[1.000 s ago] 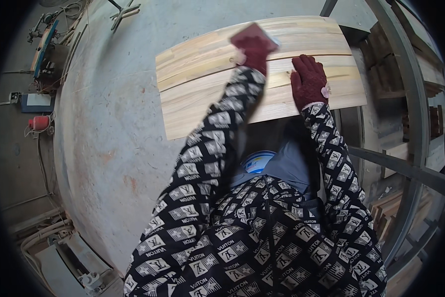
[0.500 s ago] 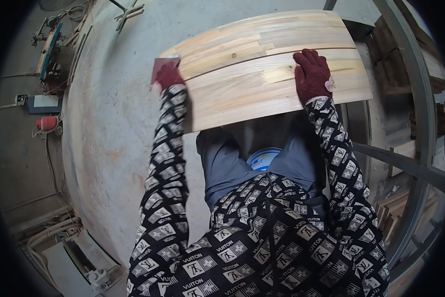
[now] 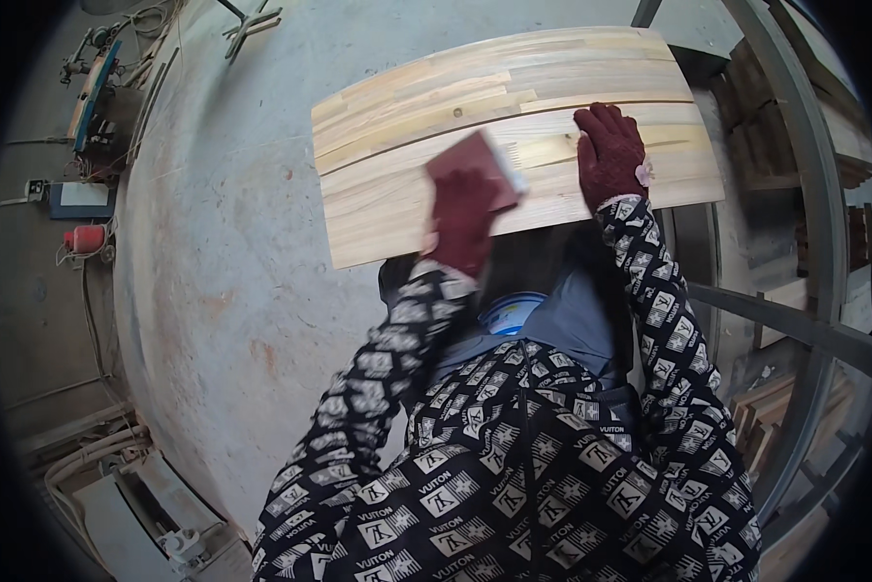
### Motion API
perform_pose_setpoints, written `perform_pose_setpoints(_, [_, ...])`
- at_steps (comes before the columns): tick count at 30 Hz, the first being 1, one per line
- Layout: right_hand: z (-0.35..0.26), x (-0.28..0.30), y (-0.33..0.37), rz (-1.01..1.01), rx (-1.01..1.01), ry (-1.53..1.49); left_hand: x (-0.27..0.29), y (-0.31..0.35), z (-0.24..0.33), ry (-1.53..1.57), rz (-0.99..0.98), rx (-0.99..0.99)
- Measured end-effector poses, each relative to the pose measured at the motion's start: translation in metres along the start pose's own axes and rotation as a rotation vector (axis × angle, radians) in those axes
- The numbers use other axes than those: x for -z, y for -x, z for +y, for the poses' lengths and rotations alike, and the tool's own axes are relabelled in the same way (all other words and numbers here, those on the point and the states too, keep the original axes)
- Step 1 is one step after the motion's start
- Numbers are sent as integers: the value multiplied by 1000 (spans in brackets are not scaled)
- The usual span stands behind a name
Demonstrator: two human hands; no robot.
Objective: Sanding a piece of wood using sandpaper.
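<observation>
A pale wooden panel (image 3: 387,199) made of glued strips, with a dark lengthwise groove, lies in front of me. My left hand (image 3: 460,225), in a dark red glove and blurred by motion, grips a reddish-brown sheet of sandpaper (image 3: 473,160) folded around something whitish at one side. It is over the near middle part of the panel. My right hand (image 3: 611,160), gloved the same, lies flat on the panel's right part with its fingers stretched out and nothing in it.
Under the panel's near edge, between my legs, is a blue round lid or bucket (image 3: 512,315). A grey metal frame (image 3: 814,175) stands close on the right, with wood pieces (image 3: 771,417) behind it. Machinery (image 3: 164,514) sits at lower left, and a red object (image 3: 87,239) farther up.
My left hand has swept the sandpaper from the panel's far left end rightward and nearer to me. The right hand stays put on the panel, which has shifted slightly left.
</observation>
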State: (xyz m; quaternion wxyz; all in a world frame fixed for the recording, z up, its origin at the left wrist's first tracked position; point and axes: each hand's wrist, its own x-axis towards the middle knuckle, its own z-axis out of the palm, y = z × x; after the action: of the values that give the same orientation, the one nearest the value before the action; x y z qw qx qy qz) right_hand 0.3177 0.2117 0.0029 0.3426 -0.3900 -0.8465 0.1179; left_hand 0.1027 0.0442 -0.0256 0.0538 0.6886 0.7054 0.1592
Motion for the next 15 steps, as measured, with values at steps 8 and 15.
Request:
perform_pose_setpoints(8, [1,-5,1,75,43,14,34,37,-139,-483,31,732])
perform_pose_setpoints(15, [-2,3,-2,-47,14,-13,-54,-50,53,-104,333,58])
